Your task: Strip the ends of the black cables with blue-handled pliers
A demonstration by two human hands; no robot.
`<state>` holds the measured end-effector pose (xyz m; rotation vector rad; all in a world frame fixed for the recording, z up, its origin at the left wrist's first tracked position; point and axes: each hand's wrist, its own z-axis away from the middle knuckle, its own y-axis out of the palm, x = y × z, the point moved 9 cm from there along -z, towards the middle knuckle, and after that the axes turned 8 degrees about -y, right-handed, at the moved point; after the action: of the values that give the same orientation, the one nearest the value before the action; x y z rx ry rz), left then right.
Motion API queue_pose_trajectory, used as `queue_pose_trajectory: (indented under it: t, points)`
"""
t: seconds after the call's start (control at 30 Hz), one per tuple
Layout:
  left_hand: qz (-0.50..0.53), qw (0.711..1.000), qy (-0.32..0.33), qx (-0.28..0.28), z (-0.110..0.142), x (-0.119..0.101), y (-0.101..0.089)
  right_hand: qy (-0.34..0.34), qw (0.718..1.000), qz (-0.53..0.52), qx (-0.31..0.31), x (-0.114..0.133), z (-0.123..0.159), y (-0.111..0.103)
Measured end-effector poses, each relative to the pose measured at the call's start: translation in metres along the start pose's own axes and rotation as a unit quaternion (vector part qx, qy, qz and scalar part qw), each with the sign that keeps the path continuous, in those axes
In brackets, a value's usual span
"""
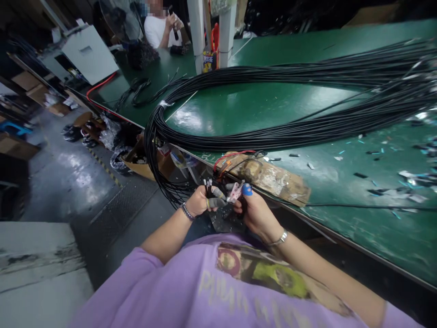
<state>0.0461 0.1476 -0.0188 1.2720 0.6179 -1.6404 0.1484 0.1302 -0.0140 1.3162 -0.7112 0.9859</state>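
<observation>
My left hand (201,202), with grey covers on some fingers, is closed around several black cables (206,184) whose pale stripped ends stick up above the fist. Close beside it, my right hand (257,212) wears a blue cover on the thumb and pinches a small pinkish-white piece (235,192); its exact kind is unclear. The fingertips of both hands nearly meet. From the left hand, the cables run back to a long looped bundle of black cable (218,140) that lies on the green table and hangs over its edge.
A worn wooden block (273,177) with red and orange wires sits at the table edge. Cable scraps (406,182) litter the right side. A white post (196,36) rises behind the bundle. Cardboard boxes (146,171) stand below. Across the table is another person (159,29) holding something dark.
</observation>
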Motion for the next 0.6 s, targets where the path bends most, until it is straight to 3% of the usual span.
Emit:
queue_pose_trajectory:
  t: [0.13, 0.43, 0.6]
  points:
    - [-0.009, 1.0, -0.003, 0.019, -0.002, 0.0, 0.005, 0.014, 0.999, -0.044, -0.017, 0.0, -0.001, 0.0]
    - [-0.03, 0.999, 0.006, 0.03, -0.005, 0.005, 0.009, 0.007, 0.999, -0.028, -0.023, -0.002, 0.0, -0.003]
    - [-0.03, 0.999, 0.007, 0.041, 0.0, 0.002, 0.008, 0.056, 0.998, -0.036, -0.009, -0.013, 0.007, -0.003]
